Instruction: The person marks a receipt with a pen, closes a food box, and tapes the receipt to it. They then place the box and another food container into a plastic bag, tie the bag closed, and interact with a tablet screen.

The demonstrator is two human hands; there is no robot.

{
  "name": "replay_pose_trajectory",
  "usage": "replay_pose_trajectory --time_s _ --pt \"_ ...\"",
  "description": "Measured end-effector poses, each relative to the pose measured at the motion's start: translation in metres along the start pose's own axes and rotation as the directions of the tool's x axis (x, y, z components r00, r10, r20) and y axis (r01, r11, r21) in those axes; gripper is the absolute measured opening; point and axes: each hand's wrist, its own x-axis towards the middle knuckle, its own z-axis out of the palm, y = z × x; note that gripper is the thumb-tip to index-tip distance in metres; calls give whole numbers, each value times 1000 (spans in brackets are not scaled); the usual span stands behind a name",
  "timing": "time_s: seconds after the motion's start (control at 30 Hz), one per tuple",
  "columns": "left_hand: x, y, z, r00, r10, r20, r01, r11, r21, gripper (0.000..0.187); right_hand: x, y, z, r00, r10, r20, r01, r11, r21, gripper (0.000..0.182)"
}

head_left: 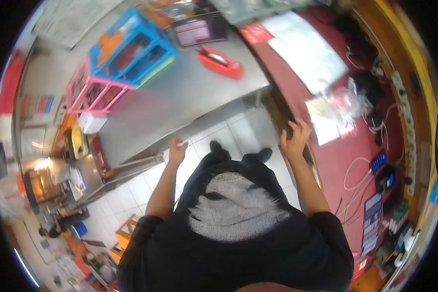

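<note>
My left hand [177,151] is closed near the front edge of the metal table [180,102], above the tiled floor. A small white object [181,144] shows at its fingertips, too small to name. My right hand [295,139] has its fingers apart and holds nothing; it hovers by the left edge of the red-topped table [343,168]. White papers and a clear plastic bag [348,102] lie on that table, to the right of my right hand. A red tape dispenser [220,63] rests on the metal table.
Blue [141,53] and pink [97,92] plastic racks stand on the metal table. Cables, a blue device [378,161] and a phone-like screen [372,221] lie at the right. Power sockets [409,126] line the right edge. A person [58,226] is at the lower left.
</note>
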Motion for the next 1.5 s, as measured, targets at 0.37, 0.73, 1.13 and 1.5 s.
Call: replay_pose_trajectory --time_s 0.37,0.73,1.13,1.5 --pt "-209 -378 -140 857 -512 54 466 816 341 53 43 -236 222 953 -191 235 92 922 377 62" --pt "-280 -384 -272 773 -633 42 619 767 169 31 171 -237 432 879 327 346 -363 931 43 93" --pt "-238 -315 -217 712 -677 186 674 733 88 35 258 -210 470 751 587 304 -551 810 -202 94" --pt "-146 -230 -261 773 -633 -50 633 774 -9 34 277 -212 466 662 658 358 -615 751 -242 91"
